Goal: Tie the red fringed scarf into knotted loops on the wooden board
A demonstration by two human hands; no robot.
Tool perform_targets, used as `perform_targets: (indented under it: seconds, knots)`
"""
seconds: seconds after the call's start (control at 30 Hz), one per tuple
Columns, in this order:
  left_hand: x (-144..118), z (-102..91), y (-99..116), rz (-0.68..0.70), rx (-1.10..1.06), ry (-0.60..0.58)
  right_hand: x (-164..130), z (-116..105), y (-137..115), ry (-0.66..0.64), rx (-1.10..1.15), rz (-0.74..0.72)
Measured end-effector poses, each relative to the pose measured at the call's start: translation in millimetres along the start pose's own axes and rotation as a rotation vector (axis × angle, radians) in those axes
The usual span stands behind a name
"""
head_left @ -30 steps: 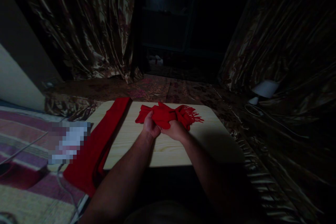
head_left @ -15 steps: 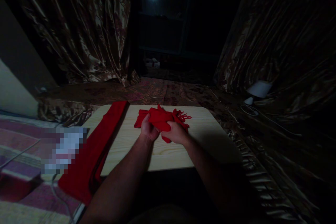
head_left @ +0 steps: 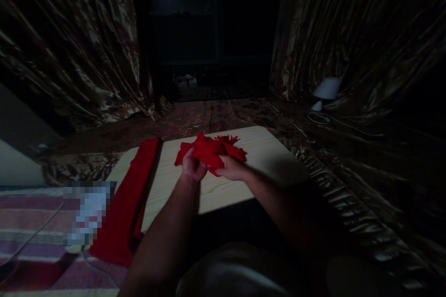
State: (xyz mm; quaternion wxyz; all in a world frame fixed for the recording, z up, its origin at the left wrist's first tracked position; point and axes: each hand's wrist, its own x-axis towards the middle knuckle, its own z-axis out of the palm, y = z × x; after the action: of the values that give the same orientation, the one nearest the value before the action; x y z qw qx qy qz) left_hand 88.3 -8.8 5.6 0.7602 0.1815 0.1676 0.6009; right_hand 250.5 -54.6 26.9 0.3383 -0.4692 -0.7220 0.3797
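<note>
A bunched red scarf (head_left: 209, 148) with a fringed end lies in a crumpled bundle over the pale wooden table (head_left: 174, 190). My left hand (head_left: 193, 165) is closed on its near left side, thumb on top of the cloth. On the near right side my right hand (head_left: 232, 167) grips the same cloth, its fingers partly hidden underneath. The fringe sticks out at the far right of the bundle. A long folded red cloth (head_left: 128, 199) lies along the table's left side and hangs over its near edge, apart from my hands.
A pixelated pale item (head_left: 88, 213) lies left of the folded cloth, by a striped bedspread (head_left: 28, 213) with a cable across it. Patterned curtains (head_left: 104, 46) flank a dark window. A small white lamp (head_left: 326, 88) with a cord stands to the right.
The view has turned slightly to the right and tilted. Both hands still grip the scarf; its bundle has shifted shape, with the fringe now pointing more away from me.
</note>
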Motion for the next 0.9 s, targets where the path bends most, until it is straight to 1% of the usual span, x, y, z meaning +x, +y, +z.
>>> perform_targets:
  seconds: [0.1, 0.13, 0.2, 0.27, 0.3, 0.37, 0.43, 0.5, 0.63, 0.7, 0.77, 0.83, 0.9]
  knots:
    - [-2, 0.3, -3, -0.016, 0.039, -0.027, -4, -1, 2, -0.175, 0.274, 0.047]
    - [-2, 0.7, -4, -0.012, 0.039, -0.033, -5, -1, 2, -0.191, 0.303, 0.082]
    - [-3, 1.8, -5, 0.006, 0.035, -0.024, -7, 0, 2, -0.169, 0.282, 0.143]
    - [-4, 2.5, -6, 0.024, 0.034, 0.018, -10, 2, -2, -0.139, 0.236, 0.175]
    - [-4, 2.5, -6, 0.031, 0.035, 0.041, -12, 2, -4, -0.145, 0.218, 0.184]
    - [-4, 2.3, -7, 0.046, 0.038, 0.064, -17, 1, -9, -0.195, 0.183, 0.188]
    - [-3, 2.0, -7, 0.052, 0.039, 0.052, -23, -2, -14, -0.260, 0.123, 0.191]
    - [-3, 1.9, -6, 0.055, 0.036, 0.045, -31, -8, -19, -0.299, 0.067, 0.191]
    - [-3, 1.8, -5, 0.051, 0.024, 0.107, -48, -21, -24, -0.364, 0.060, 0.198]
    - [-3, 1.2, -4, 0.042, 0.014, 0.125, -57, -28, -25, -0.435, -0.018, 0.212]
    - [-3, 0.6, -3, 0.039, 0.001, 0.123, -63, -35, -25, -0.526, -0.066, 0.179]
    - [-3, 0.3, -3, 0.039, -0.017, 0.115, -69, -42, -26, -0.589, -0.007, 0.112]
    - [-4, 0.8, -3, 0.047, -0.041, 0.100, -75, -49, -30, -0.595, 0.081, 0.107]
